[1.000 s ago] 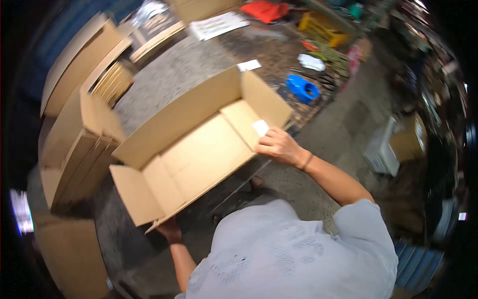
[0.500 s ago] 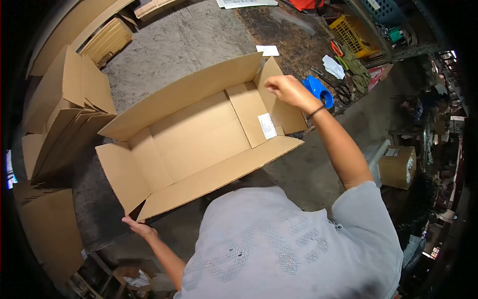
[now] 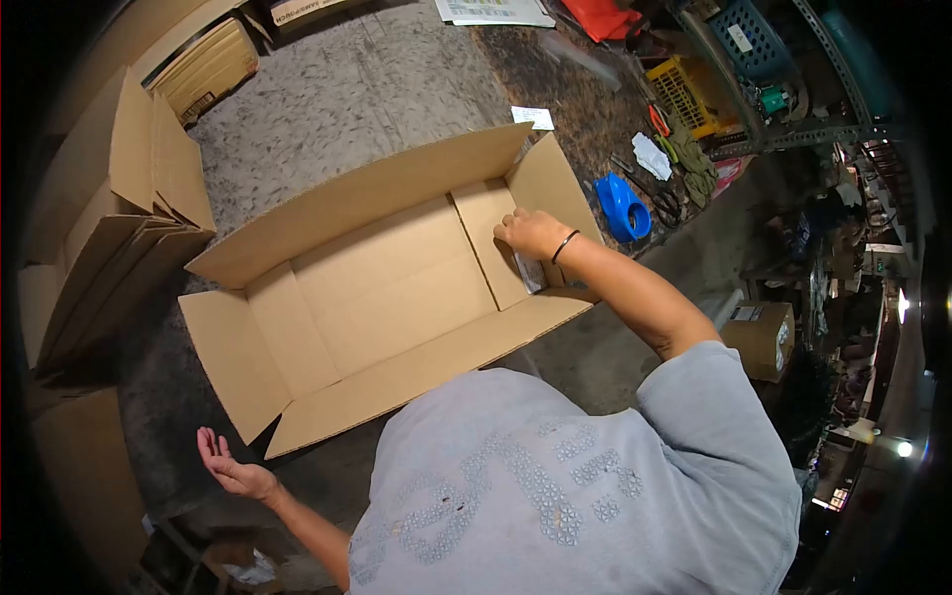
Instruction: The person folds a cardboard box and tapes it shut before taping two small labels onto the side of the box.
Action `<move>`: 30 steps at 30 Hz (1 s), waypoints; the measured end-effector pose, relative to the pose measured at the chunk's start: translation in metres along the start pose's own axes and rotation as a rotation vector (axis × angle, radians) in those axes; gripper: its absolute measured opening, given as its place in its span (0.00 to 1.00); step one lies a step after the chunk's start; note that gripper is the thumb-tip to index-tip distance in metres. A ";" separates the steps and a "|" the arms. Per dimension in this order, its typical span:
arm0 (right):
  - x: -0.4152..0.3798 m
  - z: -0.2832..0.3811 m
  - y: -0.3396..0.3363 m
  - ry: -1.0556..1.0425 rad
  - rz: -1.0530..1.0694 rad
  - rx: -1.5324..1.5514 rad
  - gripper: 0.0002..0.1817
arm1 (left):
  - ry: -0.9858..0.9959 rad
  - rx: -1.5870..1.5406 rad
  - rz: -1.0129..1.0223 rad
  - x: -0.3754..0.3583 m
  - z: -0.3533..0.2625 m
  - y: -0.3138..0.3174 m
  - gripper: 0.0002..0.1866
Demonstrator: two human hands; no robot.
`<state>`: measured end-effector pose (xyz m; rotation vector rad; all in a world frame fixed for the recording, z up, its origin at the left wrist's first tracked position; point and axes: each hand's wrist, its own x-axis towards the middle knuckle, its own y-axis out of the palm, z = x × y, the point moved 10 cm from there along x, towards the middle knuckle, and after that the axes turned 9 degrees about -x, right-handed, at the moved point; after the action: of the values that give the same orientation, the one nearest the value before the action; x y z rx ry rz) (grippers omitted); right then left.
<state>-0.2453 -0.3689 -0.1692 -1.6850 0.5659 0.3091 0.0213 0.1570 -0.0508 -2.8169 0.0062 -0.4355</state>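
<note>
An open cardboard box (image 3: 387,283) lies on the workbench with its flaps spread, tilted across the view. My right hand (image 3: 534,236) reaches inside at the right end, fingers bent down at the inner flap; whether anything is between them is hidden. Partly covered by that hand is a white label (image 3: 530,272) on the cardboard. My left hand (image 3: 232,469) is off the box, just beyond its lower left corner, palm up with the fingers extended and nothing in it.
Folded cardboard boxes (image 3: 129,213) stand at the left. A blue tape dispenser (image 3: 623,208) sits right of the box, near a crumpled white paper (image 3: 652,157) and a yellow basket (image 3: 682,97). A white slip (image 3: 533,118) lies behind the box.
My right hand has moved down and left into the box, from above its right flap. My left hand has let go of the lower left corner and moved away leftward.
</note>
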 end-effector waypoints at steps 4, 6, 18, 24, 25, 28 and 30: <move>-0.004 0.012 0.003 -0.080 -0.031 -0.056 0.10 | 0.130 0.008 0.073 -0.001 -0.044 0.013 0.25; -0.011 0.019 0.005 -0.109 -0.022 -0.116 0.11 | 0.247 0.116 0.197 -0.012 -0.071 0.029 0.22; -0.025 0.029 -0.005 -0.147 -0.161 -0.132 0.05 | 0.241 0.153 0.856 -0.095 -0.113 0.123 0.20; -0.038 -0.010 -0.087 0.058 -0.308 0.478 0.06 | 0.417 0.304 0.979 -0.104 -0.110 0.149 0.12; -0.056 -0.023 -0.122 0.096 -0.508 0.548 0.07 | 0.464 0.281 0.944 -0.094 -0.124 0.153 0.08; -0.138 -0.065 -0.206 0.297 -0.932 0.632 0.09 | 0.592 0.369 0.924 -0.052 -0.158 0.160 0.06; -0.203 -0.090 -0.236 0.433 -1.202 0.705 0.08 | 0.724 0.339 0.791 -0.010 -0.188 0.168 0.08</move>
<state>-0.3019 -0.3908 0.1494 -1.1218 -0.1167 -1.0255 -0.0375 -0.0569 0.0698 -1.9596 1.0279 -1.0678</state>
